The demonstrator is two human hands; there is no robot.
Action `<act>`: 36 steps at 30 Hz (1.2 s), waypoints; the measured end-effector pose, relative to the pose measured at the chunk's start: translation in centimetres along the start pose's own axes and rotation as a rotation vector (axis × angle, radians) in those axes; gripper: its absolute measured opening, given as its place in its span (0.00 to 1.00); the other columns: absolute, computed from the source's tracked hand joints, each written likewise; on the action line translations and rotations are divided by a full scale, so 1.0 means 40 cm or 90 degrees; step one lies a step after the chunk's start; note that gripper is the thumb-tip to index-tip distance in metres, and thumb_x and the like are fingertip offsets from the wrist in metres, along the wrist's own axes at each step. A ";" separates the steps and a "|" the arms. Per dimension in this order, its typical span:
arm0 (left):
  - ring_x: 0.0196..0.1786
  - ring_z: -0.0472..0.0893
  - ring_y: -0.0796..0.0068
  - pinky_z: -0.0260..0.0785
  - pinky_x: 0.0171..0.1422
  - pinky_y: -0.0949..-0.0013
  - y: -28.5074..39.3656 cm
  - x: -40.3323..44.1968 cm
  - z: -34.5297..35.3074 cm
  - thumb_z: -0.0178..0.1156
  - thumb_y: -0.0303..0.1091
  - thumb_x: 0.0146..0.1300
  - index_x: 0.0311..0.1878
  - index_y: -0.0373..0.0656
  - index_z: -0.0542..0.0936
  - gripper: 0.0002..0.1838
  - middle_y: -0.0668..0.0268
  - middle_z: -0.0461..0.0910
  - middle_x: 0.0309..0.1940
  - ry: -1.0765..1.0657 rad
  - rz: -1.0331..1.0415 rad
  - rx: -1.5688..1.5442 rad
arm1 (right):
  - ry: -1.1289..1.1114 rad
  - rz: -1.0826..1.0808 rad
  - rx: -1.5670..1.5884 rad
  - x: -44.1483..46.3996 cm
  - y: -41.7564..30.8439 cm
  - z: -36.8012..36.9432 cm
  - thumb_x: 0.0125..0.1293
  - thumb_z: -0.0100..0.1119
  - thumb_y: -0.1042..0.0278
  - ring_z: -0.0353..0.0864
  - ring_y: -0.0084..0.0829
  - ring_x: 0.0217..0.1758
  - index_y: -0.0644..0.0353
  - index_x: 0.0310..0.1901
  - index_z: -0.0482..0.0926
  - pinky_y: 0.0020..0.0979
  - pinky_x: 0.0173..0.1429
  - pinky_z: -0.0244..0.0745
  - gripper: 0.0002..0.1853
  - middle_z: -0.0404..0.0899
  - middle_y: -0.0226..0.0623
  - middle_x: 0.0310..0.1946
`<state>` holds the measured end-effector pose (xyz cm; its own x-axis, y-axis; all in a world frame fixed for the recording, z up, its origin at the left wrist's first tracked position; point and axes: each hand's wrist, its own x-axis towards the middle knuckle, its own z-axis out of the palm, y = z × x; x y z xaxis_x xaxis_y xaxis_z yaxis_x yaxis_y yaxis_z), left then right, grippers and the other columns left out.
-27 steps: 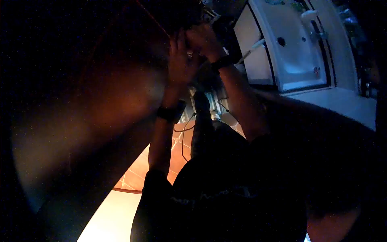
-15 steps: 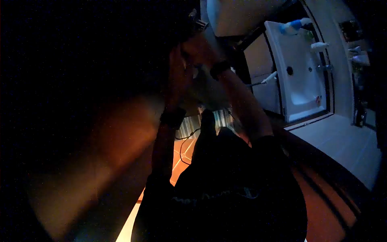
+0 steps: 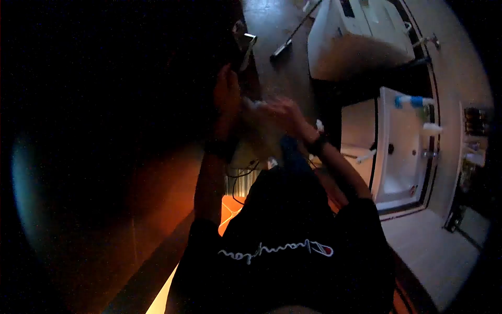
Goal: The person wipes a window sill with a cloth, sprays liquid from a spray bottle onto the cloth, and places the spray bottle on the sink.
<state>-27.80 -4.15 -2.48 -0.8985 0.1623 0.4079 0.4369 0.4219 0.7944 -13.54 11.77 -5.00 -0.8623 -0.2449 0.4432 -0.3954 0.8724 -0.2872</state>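
My left hand (image 3: 227,94) is raised beside a dark upright surface, its fingers stretched upward and dimly lit. A metal handle (image 3: 249,44) juts out just beyond its fingertips, and the hand is apart from it. My right hand (image 3: 285,114) reaches leftward with loosely stretched, blurred fingers. A small pale patch (image 3: 254,104) shows by those fingertips; its kind cannot be made out, nor whether the hand touches it. Both wrists wear dark bands.
A white sink (image 3: 400,167) with bottles on its rim stands at the right. A white machine-like appliance (image 3: 361,57) is beyond it. A floor squeegee or broom (image 3: 282,49) lies farther ahead. A striped mat (image 3: 240,184) and a dark cable are near my feet.
The room ahead has become brighter, and more floor and the white appliance show. My right hand has moved away from the handle, back and to the right; my hands are farther apart.
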 end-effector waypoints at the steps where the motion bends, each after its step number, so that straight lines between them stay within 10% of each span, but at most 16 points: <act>1: 0.50 0.78 0.52 0.69 0.55 0.58 -0.019 0.016 0.005 0.48 0.44 0.69 0.59 0.37 0.71 0.23 0.51 0.76 0.54 -0.042 -0.043 0.071 | -0.047 0.038 0.074 -0.019 -0.009 -0.021 0.54 0.61 0.70 0.80 0.37 0.46 0.51 0.45 0.81 0.35 0.48 0.75 0.14 0.82 0.32 0.43; 5: 0.45 0.79 0.48 0.71 0.47 0.56 -0.110 0.083 0.035 0.54 0.47 0.66 0.54 0.34 0.73 0.25 0.45 0.78 0.48 -0.135 -0.334 -0.040 | -0.047 0.086 0.253 -0.189 0.112 0.055 0.56 0.60 0.70 0.82 0.39 0.39 0.53 0.40 0.82 0.33 0.42 0.77 0.09 0.83 0.36 0.36; 7: 0.40 0.79 0.49 0.71 0.44 0.56 -0.036 0.205 -0.005 0.56 0.48 0.65 0.50 0.32 0.73 0.24 0.46 0.80 0.38 -0.093 -0.274 0.175 | -0.018 0.095 0.264 -0.168 0.188 0.012 0.56 0.60 0.70 0.82 0.40 0.40 0.54 0.39 0.82 0.33 0.42 0.77 0.08 0.83 0.37 0.37; 13: 0.32 0.79 0.77 0.71 0.35 0.71 -0.119 0.254 -0.092 0.51 0.52 0.68 0.47 0.38 0.73 0.23 0.65 0.79 0.27 0.076 -0.362 -0.165 | -0.130 0.297 0.279 -0.081 0.319 -0.080 0.62 0.59 0.65 0.81 0.43 0.40 0.53 0.42 0.80 0.36 0.42 0.75 0.08 0.82 0.41 0.36; 22: 0.32 0.78 0.74 0.71 0.44 0.70 -0.142 0.351 -0.200 0.47 0.50 0.70 0.46 0.39 0.72 0.20 0.64 0.79 0.32 0.257 -0.477 -0.070 | -0.294 0.210 0.269 0.148 0.540 -0.030 0.62 0.59 0.63 0.81 0.44 0.41 0.50 0.45 0.79 0.39 0.43 0.76 0.11 0.81 0.41 0.38; 30: 0.33 0.75 0.73 0.72 0.45 0.69 -0.595 0.133 -0.322 0.45 0.46 0.69 0.47 0.39 0.73 0.19 0.65 0.75 0.31 0.552 -0.455 -0.204 | -0.333 0.166 0.335 0.383 0.798 0.143 0.60 0.59 0.61 0.80 0.45 0.42 0.51 0.48 0.78 0.41 0.45 0.76 0.14 0.81 0.42 0.39; 33: 0.32 0.74 0.73 0.73 0.43 0.70 -0.887 -0.069 -0.484 0.45 0.45 0.69 0.43 0.38 0.74 0.18 0.65 0.75 0.30 0.542 -0.584 -0.479 | -0.360 0.137 0.289 0.523 0.861 0.182 0.60 0.59 0.62 0.80 0.46 0.42 0.52 0.47 0.77 0.41 0.44 0.76 0.14 0.81 0.42 0.38; 36: 0.32 0.74 0.73 0.73 0.42 0.70 -0.814 -0.036 -0.481 0.45 0.44 0.68 0.40 0.38 0.75 0.18 0.64 0.74 0.29 0.460 -0.578 -0.534 | -0.385 0.095 0.289 0.703 0.883 0.161 0.60 0.59 0.63 0.80 0.47 0.42 0.53 0.45 0.77 0.41 0.43 0.76 0.12 0.80 0.43 0.37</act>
<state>-39.90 -35.29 -20.26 -0.7680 -0.4626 -0.4429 -0.1420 -0.5514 0.8221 -53.79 32.97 -8.15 -0.8880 -0.4407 -0.1315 -0.2398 0.6877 -0.6852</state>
